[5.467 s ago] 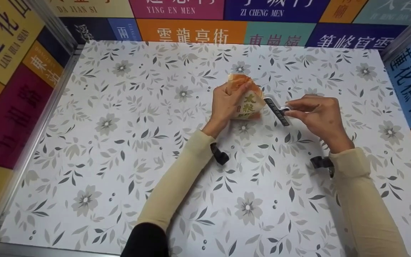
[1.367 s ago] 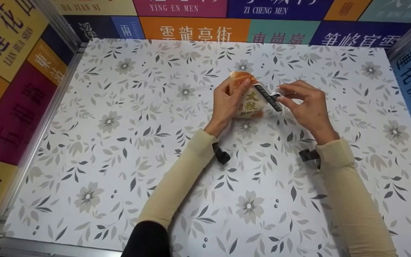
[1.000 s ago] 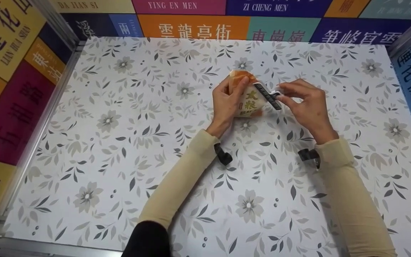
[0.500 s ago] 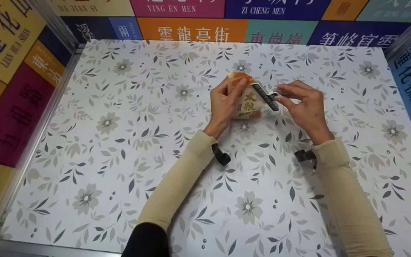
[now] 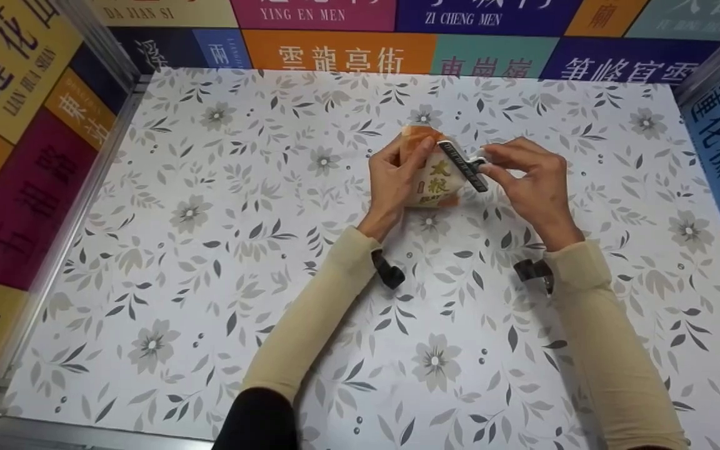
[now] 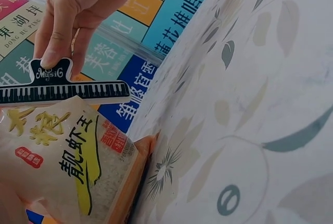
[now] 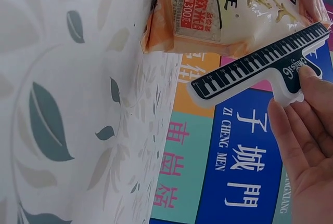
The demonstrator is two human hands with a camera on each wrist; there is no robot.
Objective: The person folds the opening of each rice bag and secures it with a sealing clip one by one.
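Note:
A small rice bag (image 5: 440,178), clear and orange with gold and black lettering, is held upright over the table's middle. My left hand (image 5: 391,184) grips its upper left side, thumb across the front. In the left wrist view, white grains show through the bag (image 6: 112,177). My right hand (image 5: 534,184) pinches the handle of a bag clip (image 5: 463,165) with a piano-key pattern and "Music" printed on it. That clip (image 7: 255,60) lies slanted along the bag's right edge in the right wrist view. Whether its jaws bite the plastic cannot be told.
The table (image 5: 210,281) wears a white cover with grey flowers and leaves. Panels with colourful lettering (image 5: 338,53) stand along the back and both sides. A metal rail (image 5: 85,432) runs along the front left edge. Black camera straps (image 5: 388,270) sit on both wrists.
Several seconds ago the clip was lower and farther right, at the bag's lower right. My right hand has brought it up and left along the bag's upper right edge. The left hand stays put.

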